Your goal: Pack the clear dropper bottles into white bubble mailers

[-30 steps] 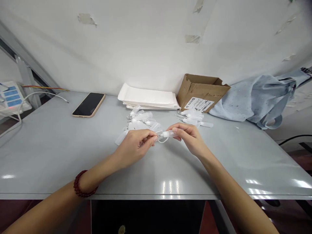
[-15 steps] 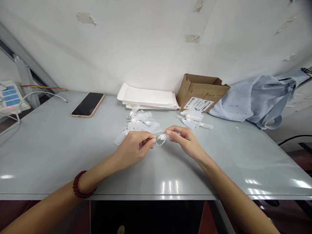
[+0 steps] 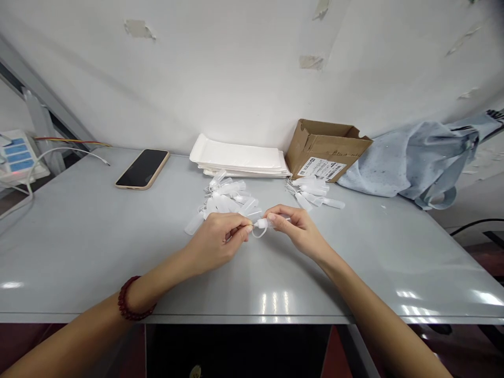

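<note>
My two hands meet over the middle of the grey table. My right hand pinches a small translucent plastic bottle by its body. Against the bottle's tip, my left hand pinches its small cap, and a thin plastic loop hangs below between the hands. A dark red bead bracelet circles my left wrist. Just behind my left hand lies a pile of several similar clear bottles. A smaller group of bottles lies behind my right hand.
A stack of white flat bags and an open cardboard box stand against the wall. A phone lies face up at the back left. Light blue cloth is bunched at the right. A power strip with cables sits far left.
My hands have closed together, the right one sliding left with the bottle until its tip meets the left fingers. The gap between them has shrunk.
</note>
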The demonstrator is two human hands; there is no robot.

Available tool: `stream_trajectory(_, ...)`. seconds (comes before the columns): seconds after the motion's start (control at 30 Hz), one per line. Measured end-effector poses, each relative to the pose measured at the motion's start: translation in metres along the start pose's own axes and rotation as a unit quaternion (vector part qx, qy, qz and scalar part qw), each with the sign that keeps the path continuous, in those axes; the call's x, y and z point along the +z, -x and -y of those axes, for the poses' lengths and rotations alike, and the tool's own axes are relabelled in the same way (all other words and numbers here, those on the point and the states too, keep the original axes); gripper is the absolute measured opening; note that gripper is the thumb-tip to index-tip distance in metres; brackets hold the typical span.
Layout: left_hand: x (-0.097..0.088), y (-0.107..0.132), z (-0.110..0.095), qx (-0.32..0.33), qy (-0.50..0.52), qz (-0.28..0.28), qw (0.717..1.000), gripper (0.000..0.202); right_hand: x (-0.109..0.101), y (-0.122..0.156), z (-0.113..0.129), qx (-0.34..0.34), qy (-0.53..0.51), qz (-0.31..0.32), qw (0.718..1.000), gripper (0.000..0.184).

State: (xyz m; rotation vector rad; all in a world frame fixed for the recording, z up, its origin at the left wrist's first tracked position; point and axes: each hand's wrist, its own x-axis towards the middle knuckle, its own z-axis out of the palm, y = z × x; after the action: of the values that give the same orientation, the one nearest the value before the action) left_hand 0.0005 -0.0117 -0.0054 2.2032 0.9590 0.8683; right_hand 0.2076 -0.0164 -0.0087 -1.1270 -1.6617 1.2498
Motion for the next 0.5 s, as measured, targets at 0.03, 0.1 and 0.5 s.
stream_trajectory(0.03, 0.0001, 0.0000, 0.0001, 0.002, -0.001, 0.001, 1.000, 0.020, 0.0003, 0.0000, 0.0004, -0.001, 0.004, 0.000, 1.000, 0.025)
stream_trajectory(0.1, 0.0003, -0.0001, 0.0004, 0.007, -0.005, 0.002, 1.000, 0.020, 0.0010, 0.0000, 0.0011, 0.001, 0.006, 0.001, 1.000, 0.025)
stream_trajectory(0.5, 0.0006, 0.0015, -0.0012, 0.039, 0.001, -0.031, 0.999, 0.013, 0.0000, 0.0017, 0.0037, -0.014, -0.037, -0.033, 0.999, 0.025)
